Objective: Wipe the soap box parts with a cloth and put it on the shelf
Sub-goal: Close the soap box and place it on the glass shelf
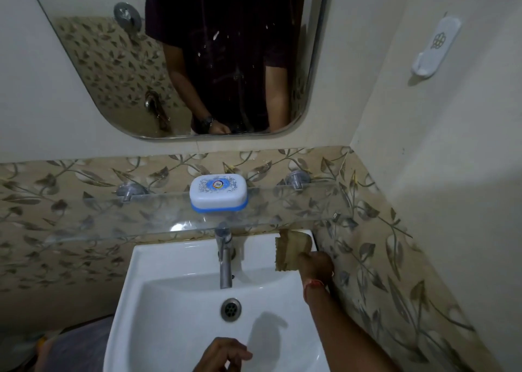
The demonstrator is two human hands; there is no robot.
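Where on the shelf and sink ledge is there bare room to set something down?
Glass shelf: bare on both sides of the soap box. Sink ledge: bare left of the tap; right of it is crowded by the cloth and the right hand.

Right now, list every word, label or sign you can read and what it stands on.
"Joo", last letter uncertain: round logo on the soap box lid, on the glass shelf.
The white wall holder: an embossed emblem, no letters.
The cloth and the tap: no text.
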